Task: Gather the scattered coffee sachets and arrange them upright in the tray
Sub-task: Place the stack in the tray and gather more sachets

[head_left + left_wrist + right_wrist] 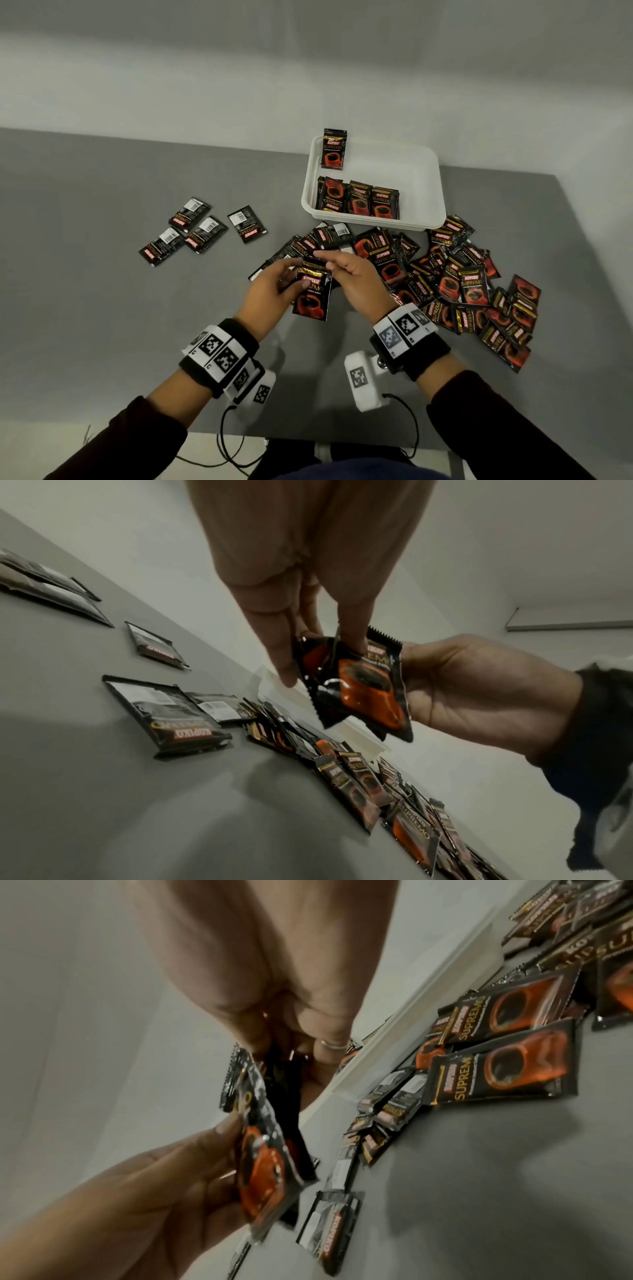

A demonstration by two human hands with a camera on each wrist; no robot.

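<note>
Both hands squaring a small stack of Kopiko sachets above the grey table (pixel 102 308), tray barely filled.

Left to right: four loose sachets (pixel 202 229) lie face-down; left hand (pixel 270 294) curled round the held sachets (pixel 313 294), right hand (pixel 356 274) pinching their top edge; white tray (pixel 424 192) holds a short upright row plus one leaning at the far wall; big pile (pixel 462 284) remains at right. Risks: slick foil fanning out of the pinch; sparse row toppling when more go in.
</note>
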